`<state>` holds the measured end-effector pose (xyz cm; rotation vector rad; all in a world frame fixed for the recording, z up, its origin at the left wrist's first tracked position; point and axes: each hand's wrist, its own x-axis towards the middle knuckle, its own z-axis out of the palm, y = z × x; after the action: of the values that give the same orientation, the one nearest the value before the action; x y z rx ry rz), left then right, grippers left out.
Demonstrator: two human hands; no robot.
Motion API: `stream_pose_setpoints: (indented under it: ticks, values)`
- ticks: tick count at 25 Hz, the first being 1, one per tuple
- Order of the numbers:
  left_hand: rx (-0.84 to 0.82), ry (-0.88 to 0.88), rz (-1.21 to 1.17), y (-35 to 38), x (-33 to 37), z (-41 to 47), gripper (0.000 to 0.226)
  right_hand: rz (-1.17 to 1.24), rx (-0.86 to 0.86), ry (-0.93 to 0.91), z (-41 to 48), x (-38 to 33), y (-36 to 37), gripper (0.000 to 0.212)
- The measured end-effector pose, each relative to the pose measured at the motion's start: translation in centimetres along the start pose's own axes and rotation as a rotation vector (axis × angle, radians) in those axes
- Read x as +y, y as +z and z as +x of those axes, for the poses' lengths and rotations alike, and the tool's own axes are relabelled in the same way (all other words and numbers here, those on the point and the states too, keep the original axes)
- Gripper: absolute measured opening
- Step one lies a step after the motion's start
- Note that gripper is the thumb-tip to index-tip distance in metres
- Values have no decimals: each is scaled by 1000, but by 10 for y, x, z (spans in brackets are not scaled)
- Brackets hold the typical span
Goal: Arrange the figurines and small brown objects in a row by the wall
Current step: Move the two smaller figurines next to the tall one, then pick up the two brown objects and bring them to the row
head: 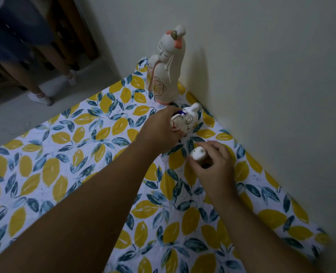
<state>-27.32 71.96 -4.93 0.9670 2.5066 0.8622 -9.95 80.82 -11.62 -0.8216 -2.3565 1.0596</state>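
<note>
Tall figurine point(166, 69) stands at the cloth's point(45, 174) far corner by the wall point(261, 66). Left hand point(161, 131) clasps the middle figurine point(189, 119) beside it; right hand point(212, 160) pinches a small white figurine point(197, 153) nearer along the wall edge. Probably glazed ceramic: rigid, slippery, breakable; hold bodies, not heads.

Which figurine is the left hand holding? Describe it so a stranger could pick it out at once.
Follow the pale wall to where it meets the lemon-print cloth. A tall white figurine with orange hair ornaments stands there, and just nearer the camera the left hand grips a shorter white figurine. Unlike its neighbours, this one has purple and red markings.
</note>
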Motion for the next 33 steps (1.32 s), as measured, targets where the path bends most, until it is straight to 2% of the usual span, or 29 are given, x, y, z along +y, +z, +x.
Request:
stream_pose_setpoints:
  ticks: [4, 6, 8, 13, 20, 25, 28, 30, 31, 33]
  values:
    - [2, -20, -38, -3, 1, -3, 74, 12, -38, 40, -1, -5, -2, 51]
    - [-2, -29, -48, -8, 0, -13, 88, -71, -57, 4, -3, -10, -6, 60]
    - [-7, -55, -24, -16, -3, -33, 91, -170, -72, -58, -9, -20, -9, 64]
    - [19, -139, 34, -58, -29, -135, 86, -275, -181, -227, -47, -70, -3, 62]
    - [103, -378, 19, -112, -79, -316, 79, -251, -610, -325, -145, -156, 49, 55]
    - [100, -478, -6, -102, -114, -380, 74, -220, -831, -340, -194, -182, 78, 66]
    - [46, -494, -51, -80, -130, -398, 38, -155, -867, -325, -208, -184, 95, 55]
    - [51, -493, -34, -66, -140, -401, 18, -120, -802, -302, -211, -184, 102, 44]
    - [68, -486, -25, -61, -143, -399, 19, -112, -765, -287, -212, -185, 104, 41]
    - [154, -472, -27, -55, -142, -396, 44, -110, -732, -280, -214, -186, 105, 41]
